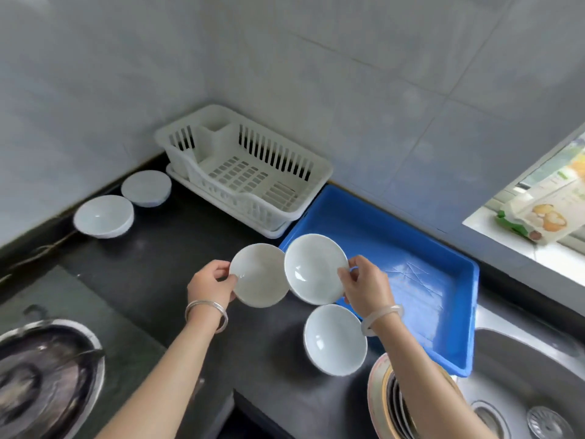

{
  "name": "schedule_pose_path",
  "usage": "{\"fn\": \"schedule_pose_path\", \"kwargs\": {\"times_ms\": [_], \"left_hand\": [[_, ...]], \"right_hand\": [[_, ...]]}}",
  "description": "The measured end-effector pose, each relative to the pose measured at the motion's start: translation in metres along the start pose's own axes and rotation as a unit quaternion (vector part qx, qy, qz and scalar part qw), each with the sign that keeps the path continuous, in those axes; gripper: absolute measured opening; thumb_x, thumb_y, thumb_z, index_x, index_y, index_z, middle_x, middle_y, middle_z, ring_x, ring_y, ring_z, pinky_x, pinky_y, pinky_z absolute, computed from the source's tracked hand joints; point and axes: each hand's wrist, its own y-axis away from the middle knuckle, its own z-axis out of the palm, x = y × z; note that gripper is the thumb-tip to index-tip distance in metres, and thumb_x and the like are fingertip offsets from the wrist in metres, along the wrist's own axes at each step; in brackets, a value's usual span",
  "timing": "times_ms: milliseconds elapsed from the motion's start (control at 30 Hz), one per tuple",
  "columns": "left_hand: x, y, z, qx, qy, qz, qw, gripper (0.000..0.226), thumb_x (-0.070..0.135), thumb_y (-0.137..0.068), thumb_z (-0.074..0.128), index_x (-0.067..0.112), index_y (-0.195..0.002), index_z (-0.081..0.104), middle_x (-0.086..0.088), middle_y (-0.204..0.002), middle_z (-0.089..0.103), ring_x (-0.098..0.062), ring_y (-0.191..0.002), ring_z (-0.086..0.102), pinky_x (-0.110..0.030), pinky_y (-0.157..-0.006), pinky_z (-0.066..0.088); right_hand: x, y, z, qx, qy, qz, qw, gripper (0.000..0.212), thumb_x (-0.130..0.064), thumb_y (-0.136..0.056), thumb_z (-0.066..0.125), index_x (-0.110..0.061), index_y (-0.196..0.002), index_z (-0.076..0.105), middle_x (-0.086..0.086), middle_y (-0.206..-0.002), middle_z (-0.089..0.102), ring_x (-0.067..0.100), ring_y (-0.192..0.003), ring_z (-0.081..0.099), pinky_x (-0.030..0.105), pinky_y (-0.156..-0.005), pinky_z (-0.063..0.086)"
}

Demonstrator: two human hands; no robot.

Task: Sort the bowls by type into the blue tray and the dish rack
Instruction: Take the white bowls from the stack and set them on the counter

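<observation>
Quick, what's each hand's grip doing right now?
Left hand: holding the left white bowl by its rim.
Right hand: holding the right white bowl by its rim.

Dark counter bears dish rack, blue tray and three bowls.

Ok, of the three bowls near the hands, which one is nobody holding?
The lowest bowl, resting on the dark counter by the right forearm. The left hand and right hand each grip one of the other two.
</observation>
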Motion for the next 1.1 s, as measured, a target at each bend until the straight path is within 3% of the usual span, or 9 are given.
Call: {"fn": "schedule_pose_path", "kwargs": {"times_ms": [67, 233, 400, 633, 800, 967, 1100], "left_hand": [[-0.005, -0.011, -0.024, 0.035, 0.026, -0.012, 0.999, 0.020, -0.002, -0.080, 0.057, 0.016, -0.086, 0.063, 0.001, -0.083, 0.063, -0.018, -0.072, 0.062, -0.023, -0.054, 0.051], [-0.023, -0.042, -0.078, 0.133, 0.098, -0.066, 0.984, 0.022, -0.004, -0.079, 0.055, 0.013, -0.092, 0.062, -0.006, -0.092, 0.062, -0.025, -0.080, 0.061, -0.024, -0.061, 0.052], [-0.042, -0.077, -0.120, 0.201, 0.138, -0.109, 0.964, 0.022, -0.004, -0.078, 0.057, 0.013, -0.092, 0.063, -0.007, -0.091, 0.063, -0.024, -0.074, 0.060, -0.024, -0.054, 0.055], [-0.058, -0.122, -0.144, 0.237, 0.175, -0.156, 0.943, 0.022, -0.006, -0.078, 0.057, 0.009, -0.094, 0.062, -0.010, -0.096, 0.063, -0.029, -0.078, 0.060, -0.034, -0.072, 0.054], [-0.062, -0.144, -0.150, 0.251, 0.189, -0.171, 0.934, 0.022, -0.005, -0.079, 0.057, 0.008, -0.096, 0.061, -0.010, -0.097, 0.063, -0.032, -0.085, 0.062, -0.035, -0.073, 0.055], [-0.066, -0.154, -0.149, 0.260, 0.210, -0.170, 0.927, 0.021, -0.005, -0.080, 0.057, 0.006, -0.098, 0.062, -0.015, -0.103, 0.064, -0.032, -0.092, 0.062, -0.034, -0.070, 0.054], [-0.070, -0.158, -0.148, 0.266, 0.222, -0.170, 0.922, 0.023, -0.005, -0.080, 0.058, 0.006, -0.100, 0.062, -0.017, -0.108, 0.064, -0.033, -0.095, 0.062, -0.032, -0.068, 0.054]], "right_hand": [[-0.017, -0.009, 0.022, -0.025, -0.012, 0.000, 1.000, 0.017, -0.020, -0.088, 0.051, -0.018, -0.072, 0.048, 0.003, -0.061, 0.058, 0.009, -0.039, 0.056, 0.016, -0.043, 0.044], [-0.066, -0.032, 0.082, -0.080, -0.013, -0.013, 0.997, 0.012, -0.020, -0.088, 0.048, -0.018, -0.075, 0.048, 0.002, -0.068, 0.059, 0.012, -0.038, 0.055, 0.023, -0.043, 0.041], [-0.112, -0.062, 0.139, -0.126, 0.002, -0.016, 0.992, 0.009, -0.020, -0.090, 0.045, -0.013, -0.092, 0.052, 0.001, -0.063, 0.059, 0.010, -0.043, 0.056, 0.023, -0.043, 0.037], [-0.153, -0.101, 0.205, -0.143, 0.001, 0.013, 0.990, 0.013, -0.018, -0.092, 0.045, -0.011, -0.101, 0.051, 0.003, -0.061, 0.058, 0.010, -0.043, 0.053, 0.020, -0.041, 0.037], [-0.165, -0.119, 0.240, -0.144, 0.016, 0.032, 0.989, 0.015, -0.016, -0.092, 0.044, -0.007, -0.102, 0.051, 0.015, -0.078, 0.065, 0.017, -0.048, 0.056, 0.023, -0.045, 0.038], [-0.164, -0.128, 0.259, -0.145, 0.018, 0.051, 0.988, 0.010, -0.018, -0.092, 0.044, -0.010, -0.094, 0.050, 0.019, -0.088, 0.069, 0.026, -0.064, 0.065, 0.029, -0.059, 0.048], [-0.161, -0.132, 0.269, -0.142, 0.010, 0.062, 0.988, 0.013, -0.020, -0.093, 0.045, -0.009, -0.097, 0.050, 0.019, -0.089, 0.068, 0.023, -0.061, 0.064, 0.029, -0.059, 0.049]]}}
